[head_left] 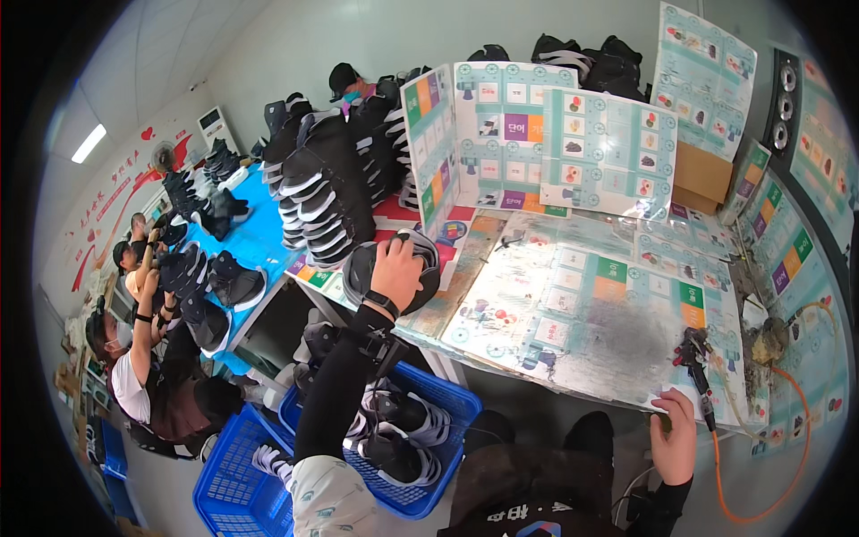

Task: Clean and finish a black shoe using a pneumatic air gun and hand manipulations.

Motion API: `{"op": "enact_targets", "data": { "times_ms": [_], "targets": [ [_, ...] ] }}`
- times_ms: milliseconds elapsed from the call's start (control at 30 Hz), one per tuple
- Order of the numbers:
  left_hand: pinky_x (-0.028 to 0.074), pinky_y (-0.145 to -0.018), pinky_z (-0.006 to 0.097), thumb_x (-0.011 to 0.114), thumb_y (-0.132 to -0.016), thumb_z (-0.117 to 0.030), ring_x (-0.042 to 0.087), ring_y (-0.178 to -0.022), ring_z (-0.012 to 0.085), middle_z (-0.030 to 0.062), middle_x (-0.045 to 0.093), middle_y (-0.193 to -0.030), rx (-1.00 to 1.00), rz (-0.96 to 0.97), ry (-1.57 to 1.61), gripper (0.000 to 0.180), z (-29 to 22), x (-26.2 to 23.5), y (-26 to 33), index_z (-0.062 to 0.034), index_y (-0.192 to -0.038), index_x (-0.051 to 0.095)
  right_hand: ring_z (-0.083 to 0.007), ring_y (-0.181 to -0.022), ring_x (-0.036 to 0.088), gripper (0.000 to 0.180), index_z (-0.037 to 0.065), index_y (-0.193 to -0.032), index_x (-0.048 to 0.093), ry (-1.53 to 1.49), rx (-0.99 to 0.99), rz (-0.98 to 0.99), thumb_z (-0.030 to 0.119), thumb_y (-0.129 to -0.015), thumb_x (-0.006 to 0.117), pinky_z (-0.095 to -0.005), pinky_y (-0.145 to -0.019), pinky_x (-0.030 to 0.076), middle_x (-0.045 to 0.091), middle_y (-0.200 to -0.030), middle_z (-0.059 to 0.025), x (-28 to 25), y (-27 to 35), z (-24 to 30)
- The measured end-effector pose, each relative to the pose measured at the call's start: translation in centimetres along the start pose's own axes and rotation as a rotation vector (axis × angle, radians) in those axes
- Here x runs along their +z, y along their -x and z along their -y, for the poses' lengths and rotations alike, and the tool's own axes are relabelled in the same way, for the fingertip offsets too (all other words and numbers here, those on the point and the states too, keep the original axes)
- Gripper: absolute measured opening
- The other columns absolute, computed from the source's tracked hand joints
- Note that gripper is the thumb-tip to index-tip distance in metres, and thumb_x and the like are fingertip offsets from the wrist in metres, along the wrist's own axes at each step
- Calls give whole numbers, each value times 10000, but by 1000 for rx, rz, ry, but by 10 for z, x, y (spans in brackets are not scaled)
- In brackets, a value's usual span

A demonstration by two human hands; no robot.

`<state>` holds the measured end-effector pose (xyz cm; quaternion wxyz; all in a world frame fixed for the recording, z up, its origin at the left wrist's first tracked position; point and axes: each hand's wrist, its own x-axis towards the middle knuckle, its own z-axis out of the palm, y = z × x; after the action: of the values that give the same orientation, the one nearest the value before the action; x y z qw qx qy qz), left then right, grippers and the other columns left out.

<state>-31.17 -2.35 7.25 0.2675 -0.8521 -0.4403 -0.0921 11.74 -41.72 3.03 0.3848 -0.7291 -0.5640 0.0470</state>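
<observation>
My left hand (398,273) is stretched out to the left with its fingers wrapped over a black shoe (365,270) at the left end of the worktable. The grip hides part of the shoe. A tall stack of black shoes with white soles (318,183) rises just beyond it. My right hand (676,438) hangs at the front edge of the table at the right, fingers loosely bent and apart, holding nothing. Close by lies a small black spray gun (694,360) joined to an orange hose (716,465).
Printed boards (608,152) stand as a screen behind the worktable (501,318). Blue baskets (228,483) with shoes sit below at the left. Several people (134,358) work along a blue-topped table (237,246). A cardboard box (702,174) stands at the back right.
</observation>
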Motion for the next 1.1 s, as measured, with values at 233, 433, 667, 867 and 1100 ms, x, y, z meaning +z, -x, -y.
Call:
{"op": "enact_targets", "data": {
  "times_ms": [233, 433, 667, 867, 1100],
  "targets": [
    [488, -863, 446, 754, -858, -122, 683, -857, 367, 105, 682, -801, 43, -134, 317, 197, 6, 32, 9, -89, -978, 601, -391, -1275, 593, 256, 4, -1116, 679, -59, 32, 16, -63, -869, 698, -437, -1046, 508, 613, -1296, -169, 2, 8, -16],
    [518, -801, 524, 769, -868, -127, 691, -895, 429, 189, 701, -845, -38, -45, 455, 194, 30, 6, 0, -66, -977, 620, -373, -1225, 616, 235, 1, -1108, 679, -60, -35, -12, -51, -880, 693, -425, -1027, 515, 629, -1261, -162, 8, 2, -25],
    [500, -789, 525, 798, -868, -132, 699, -872, 403, 151, 711, -833, -148, 46, 505, 187, 56, -9, -3, -85, -961, 643, -383, -1202, 623, 210, 17, -1075, 705, -159, -67, 47, -25, -870, 710, -430, -1030, 514, 657, -1202, -169, 26, -1, -15],
    [479, -853, 490, 778, -864, -122, 638, -928, 369, 110, 667, -866, -143, -113, 401, 177, 56, -44, 8, -84, -951, 628, -215, -1056, 719, 127, 16, -1110, 730, -694, -71, 378, 40, -988, 703, -333, -874, 600, 735, -1163, -116, 93, -33, 39],
    [452, -843, 477, 735, -878, -66, 590, -918, 392, 158, 611, -872, -101, -338, 470, 129, 15, -129, 32, -35, -936, 624, -181, -1295, 611, 387, 5, -1408, 585, -1432, 215, 715, 206, -1088, 667, -390, -1052, 559, 653, -1386, -95, 219, -104, 148]
  ]
}}
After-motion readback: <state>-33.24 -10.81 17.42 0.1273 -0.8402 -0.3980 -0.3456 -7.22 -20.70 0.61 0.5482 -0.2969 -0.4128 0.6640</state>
